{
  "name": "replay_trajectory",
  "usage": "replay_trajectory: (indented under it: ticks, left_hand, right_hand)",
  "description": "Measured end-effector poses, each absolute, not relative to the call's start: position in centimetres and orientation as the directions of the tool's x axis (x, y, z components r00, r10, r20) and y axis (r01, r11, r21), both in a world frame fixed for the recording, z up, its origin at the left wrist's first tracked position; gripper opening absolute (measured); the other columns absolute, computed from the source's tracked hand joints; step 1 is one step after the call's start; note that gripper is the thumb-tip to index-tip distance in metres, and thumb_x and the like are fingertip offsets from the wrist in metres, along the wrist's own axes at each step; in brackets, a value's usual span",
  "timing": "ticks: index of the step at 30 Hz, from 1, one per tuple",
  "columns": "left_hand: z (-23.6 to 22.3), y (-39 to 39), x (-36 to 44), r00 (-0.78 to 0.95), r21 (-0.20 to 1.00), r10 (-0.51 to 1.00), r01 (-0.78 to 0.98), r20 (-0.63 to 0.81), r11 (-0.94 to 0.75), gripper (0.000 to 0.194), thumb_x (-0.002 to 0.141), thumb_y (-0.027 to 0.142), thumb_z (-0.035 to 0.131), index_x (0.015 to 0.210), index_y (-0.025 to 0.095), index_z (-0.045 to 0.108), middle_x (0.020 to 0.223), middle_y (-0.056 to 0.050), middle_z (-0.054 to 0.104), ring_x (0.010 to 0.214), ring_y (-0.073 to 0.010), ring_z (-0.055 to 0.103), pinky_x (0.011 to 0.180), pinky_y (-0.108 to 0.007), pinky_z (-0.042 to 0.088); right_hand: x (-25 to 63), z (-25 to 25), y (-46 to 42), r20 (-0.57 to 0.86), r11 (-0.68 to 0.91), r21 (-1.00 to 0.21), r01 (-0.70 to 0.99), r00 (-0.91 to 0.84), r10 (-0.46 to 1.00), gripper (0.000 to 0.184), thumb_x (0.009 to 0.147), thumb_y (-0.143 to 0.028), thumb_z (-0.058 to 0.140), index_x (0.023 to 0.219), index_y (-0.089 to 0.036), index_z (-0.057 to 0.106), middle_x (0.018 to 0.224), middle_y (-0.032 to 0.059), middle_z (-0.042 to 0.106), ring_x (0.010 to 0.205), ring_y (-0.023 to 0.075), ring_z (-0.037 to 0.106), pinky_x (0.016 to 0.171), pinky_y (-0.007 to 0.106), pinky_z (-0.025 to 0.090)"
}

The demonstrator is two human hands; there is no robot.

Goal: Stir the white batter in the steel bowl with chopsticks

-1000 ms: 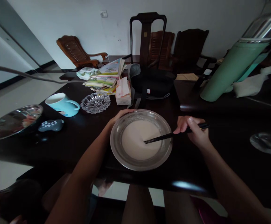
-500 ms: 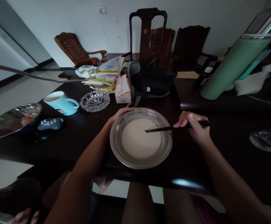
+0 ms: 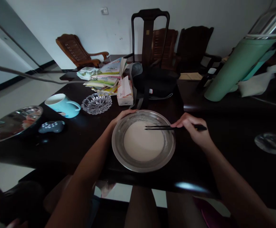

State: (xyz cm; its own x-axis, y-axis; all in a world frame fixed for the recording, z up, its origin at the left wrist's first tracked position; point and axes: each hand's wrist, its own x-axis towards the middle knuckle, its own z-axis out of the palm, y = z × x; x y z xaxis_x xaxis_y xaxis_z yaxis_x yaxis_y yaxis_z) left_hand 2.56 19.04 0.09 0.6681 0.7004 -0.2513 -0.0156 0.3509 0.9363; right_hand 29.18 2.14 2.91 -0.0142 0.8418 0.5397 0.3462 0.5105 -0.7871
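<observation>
A wide metal bowl stands on the dark table in front of me, with a pale, milky batter in it. My left hand grips the bowl's far left rim, its fingers partly hidden behind the edge. In my right hand, closed and palm down at the bowl's right side, is a pair of black chopsticks. They reach nearly level across the right rim, slightly apart, tips over the batter. Whether the tips touch the batter I cannot tell.
To the left are a second metal bowl, a grey gamepad-like object, a blue mug and a glass dish. Behind stand booklets, a tissue pack and a black bag. A green thermos is at right.
The chopsticks have swung up toward the far side and slightly left, and their tips now show apart. My right hand has shifted a little left. My left hand stays on the rim.
</observation>
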Motion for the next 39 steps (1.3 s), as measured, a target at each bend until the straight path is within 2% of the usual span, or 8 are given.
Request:
replay_trajectory:
  ticks: [6, 13, 17, 20, 23, 30, 34, 39]
  left_hand:
    - [0.4, 18.9, 2.4, 0.661, 0.876, 0.64, 0.055, -0.392, 0.48, 0.026, 0.078, 0.029, 0.056, 0.096, 0.018, 0.072, 0.076, -0.002, 0.074, 0.08, -0.0209, 0.066, 0.083, -0.031, 0.047]
    - [0.3, 19.1, 2.5, 0.656, 0.888, 0.661, 0.033, -0.366, 0.459, 0.021, 0.077, 0.026, 0.057, 0.089, 0.018, 0.073, 0.067, 0.0, 0.072, 0.076, -0.0188, 0.065, 0.082, -0.028, 0.046]
    - [0.4, 19.0, 2.5, 0.677, 0.884, 0.64, 0.032, -0.363, 0.467, 0.023, 0.079, 0.026, 0.055, 0.09, 0.017, 0.073, 0.067, -0.001, 0.071, 0.075, -0.0185, 0.065, 0.082, -0.028, 0.046]
    - [0.2, 19.1, 2.6, 0.686, 0.881, 0.633, 0.024, -0.358, 0.472, 0.023, 0.079, 0.027, 0.057, 0.092, 0.018, 0.073, 0.068, -0.001, 0.072, 0.074, -0.018, 0.065, 0.082, -0.028, 0.046]
    - [0.0, 19.3, 2.6, 0.699, 0.882, 0.629, 0.006, -0.34, 0.47, 0.022, 0.078, 0.026, 0.056, 0.089, 0.017, 0.073, 0.068, -0.001, 0.072, 0.074, -0.0176, 0.065, 0.082, -0.027, 0.046]
    - [0.3, 19.0, 2.5, 0.713, 0.877, 0.612, 0.008, -0.343, 0.481, 0.025, 0.076, 0.028, 0.059, 0.095, 0.018, 0.072, 0.074, 0.0, 0.074, 0.074, -0.0178, 0.065, 0.082, -0.028, 0.047]
    - [0.1, 19.2, 2.5, 0.709, 0.868, 0.612, 0.003, -0.352, 0.496, 0.026, 0.076, 0.028, 0.059, 0.096, 0.017, 0.072, 0.076, -0.001, 0.074, 0.073, -0.0168, 0.065, 0.08, -0.027, 0.047]
    - [0.2, 19.1, 2.5, 0.726, 0.879, 0.603, 0.005, -0.332, 0.477, 0.027, 0.073, 0.029, 0.064, 0.096, 0.016, 0.071, 0.073, -0.001, 0.073, 0.073, -0.0171, 0.065, 0.082, -0.027, 0.046]
  right_hand:
    - [29.7, 2.7, 2.2, 0.528, 0.523, -0.848, 0.083, 0.052, 0.847, 0.045, 0.095, -0.041, 0.046, 0.058, -0.022, 0.065, 0.059, 0.0018, 0.069, 0.054, 0.0159, 0.061, 0.058, 0.033, 0.045]
    - [27.7, 2.5, 2.1, 0.446, 0.507, -0.81, 0.295, -0.253, 0.859, 0.022, 0.091, -0.034, 0.055, 0.081, -0.023, 0.071, 0.084, 0.0042, 0.075, 0.079, 0.0191, 0.065, 0.072, 0.036, 0.049]
    - [28.9, 2.8, 2.1, 0.528, 0.519, -0.785, 0.339, -0.072, 0.846, 0.028, 0.093, -0.033, 0.053, 0.075, -0.023, 0.072, 0.078, 0.0037, 0.075, 0.074, 0.0185, 0.064, 0.07, 0.035, 0.048]
    - [29.9, 2.9, 2.2, 0.548, 0.529, -0.831, 0.174, 0.086, 0.832, 0.041, 0.096, -0.036, 0.047, 0.063, -0.022, 0.068, 0.064, 0.0031, 0.071, 0.06, 0.0169, 0.063, 0.062, 0.034, 0.047]
    - [29.7, 2.7, 2.1, 0.504, 0.503, -0.864, 0.039, 0.033, 0.863, 0.044, 0.096, -0.037, 0.046, 0.06, -0.022, 0.066, 0.06, 0.0032, 0.07, 0.055, 0.016, 0.061, 0.058, 0.033, 0.046]
    - [27.4, 2.6, 1.9, 0.437, 0.496, -0.816, 0.298, -0.246, 0.865, 0.024, 0.091, -0.035, 0.055, 0.079, -0.022, 0.071, 0.083, 0.0041, 0.075, 0.077, 0.0181, 0.064, 0.072, 0.035, 0.049]
    - [28.5, 3.1, 1.9, 0.446, 0.445, -0.822, 0.356, -0.086, 0.891, 0.024, 0.091, -0.033, 0.056, 0.076, -0.022, 0.071, 0.081, 0.0039, 0.074, 0.076, 0.0174, 0.067, 0.07, 0.032, 0.049]
    - [30.1, 3.3, 2.0, 0.484, 0.475, -0.874, 0.103, 0.101, 0.869, 0.043, 0.095, -0.037, 0.048, 0.058, -0.021, 0.064, 0.059, 0.0031, 0.07, 0.057, 0.0157, 0.062, 0.06, 0.031, 0.047]
